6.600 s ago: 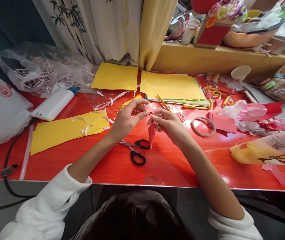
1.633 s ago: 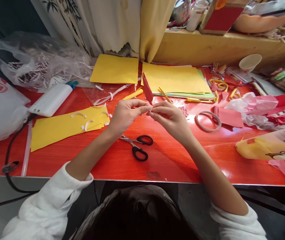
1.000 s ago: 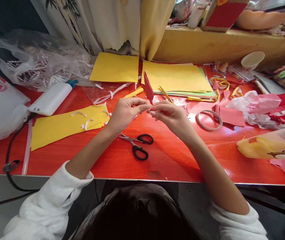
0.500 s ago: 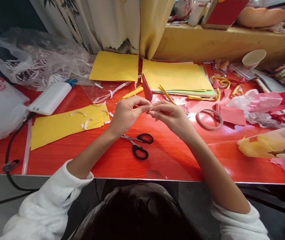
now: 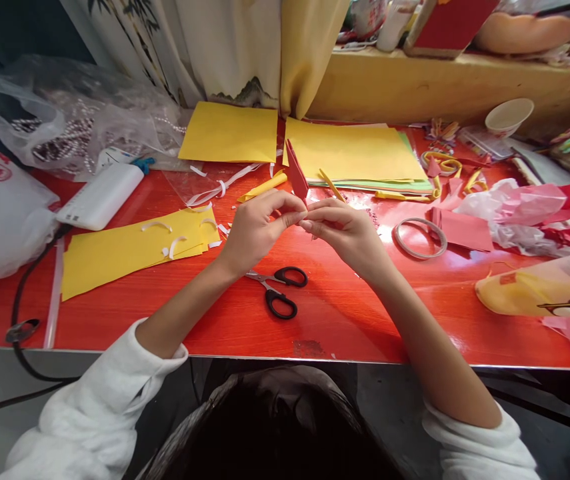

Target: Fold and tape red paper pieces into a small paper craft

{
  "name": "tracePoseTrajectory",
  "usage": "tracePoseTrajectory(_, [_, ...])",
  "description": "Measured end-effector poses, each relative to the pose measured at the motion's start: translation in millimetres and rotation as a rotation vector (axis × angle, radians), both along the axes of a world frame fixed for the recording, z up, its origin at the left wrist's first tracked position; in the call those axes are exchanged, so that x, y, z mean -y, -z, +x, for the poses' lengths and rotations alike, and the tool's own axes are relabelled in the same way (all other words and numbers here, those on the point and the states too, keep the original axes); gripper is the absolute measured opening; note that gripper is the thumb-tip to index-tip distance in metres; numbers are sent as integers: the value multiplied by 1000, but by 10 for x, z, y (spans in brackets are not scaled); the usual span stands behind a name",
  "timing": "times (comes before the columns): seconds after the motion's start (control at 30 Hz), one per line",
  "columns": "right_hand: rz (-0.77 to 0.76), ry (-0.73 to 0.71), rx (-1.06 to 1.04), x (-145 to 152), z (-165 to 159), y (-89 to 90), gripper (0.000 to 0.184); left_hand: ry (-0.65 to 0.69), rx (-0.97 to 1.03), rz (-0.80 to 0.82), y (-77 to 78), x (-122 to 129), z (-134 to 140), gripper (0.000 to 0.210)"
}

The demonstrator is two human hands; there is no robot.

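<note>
A folded piece of red paper (image 5: pixel 297 171) stands up from between my fingertips, over the middle of the table. My left hand (image 5: pixel 263 223) pinches its lower end from the left. Close against it, my right hand (image 5: pixel 343 230) pinches the same end from the right, thumb and forefinger together. The fingers hide where the paper is gripped. Scissors (image 5: pixel 281 293) with black handles lie on the red table below my hands, their blades pointing left. Behind the hands are a rolled yellow paper strip (image 5: pixel 263 187) and another thin yellow strip (image 5: pixel 331 185).
Yellow sheets (image 5: pixel 355 153) are stacked at the back, with one yellow sheet (image 5: pixel 232 133) beside them. Cut yellow paper (image 5: pixel 135 250) lies left, near a white power bank (image 5: pixel 102 199). To the right are a tape roll (image 5: pixel 419 238), red paper squares (image 5: pixel 465 230) and a drink cup (image 5: pixel 545 287).
The red paper has shifted slightly to the right and down, its upper end tilting a little. Both hands keep their pinch with small finger movements.
</note>
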State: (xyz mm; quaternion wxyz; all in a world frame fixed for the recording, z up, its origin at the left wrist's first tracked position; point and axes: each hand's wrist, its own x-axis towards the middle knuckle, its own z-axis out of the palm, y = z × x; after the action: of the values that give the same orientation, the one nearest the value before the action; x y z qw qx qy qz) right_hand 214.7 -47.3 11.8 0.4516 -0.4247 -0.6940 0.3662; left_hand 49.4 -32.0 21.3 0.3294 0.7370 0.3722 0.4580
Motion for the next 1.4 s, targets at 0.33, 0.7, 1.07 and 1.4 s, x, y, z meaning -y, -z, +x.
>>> tracePoseTrajectory(0.33, [171, 44, 157, -20, 26, 20, 14, -43, -133, 112, 30, -9, -7, 2])
tracePoseTrajectory(0.7, [274, 53, 272, -35, 47, 48, 16, -50, -81, 62, 59, -33, -22, 28])
tracePoseTrajectory(1.07, [279, 85, 296, -15, 16, 10, 10, -51, -108, 36, -26, -1, -31, 12])
tracePoseTrajectory(1.4, [243, 90, 273, -15, 38, 9, 11, 7, 35, -171, -20, -48, -48, 21])
